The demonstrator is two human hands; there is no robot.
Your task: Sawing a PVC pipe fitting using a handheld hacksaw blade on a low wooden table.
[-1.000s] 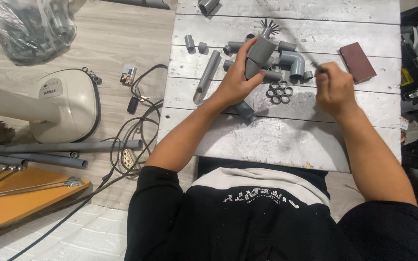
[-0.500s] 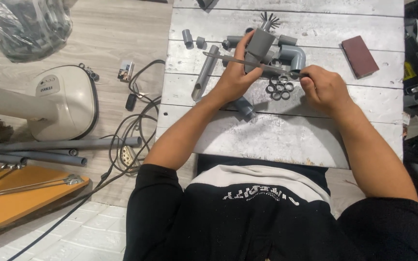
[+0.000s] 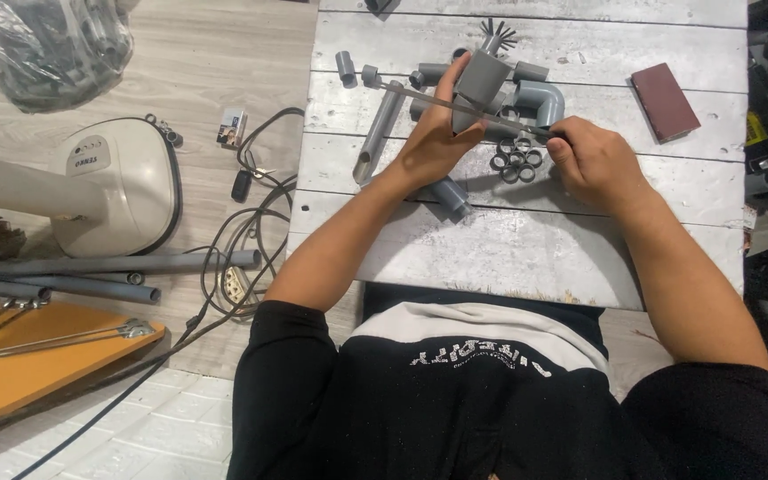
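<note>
My left hand (image 3: 433, 142) grips a grey plastic pipe fitting (image 3: 477, 84) above the white plank table (image 3: 508, 249). My right hand (image 3: 590, 162) is closed on a thin metal blade (image 3: 455, 105) lying across it, near small grey rings (image 3: 516, 160).

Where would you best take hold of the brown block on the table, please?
Grip the brown block across its two long edges, coming from above. It lies flat and slightly skewed on the white table, apart from the grey elbow, so both long sides look free. Turn the hand to match its slant.
</note>
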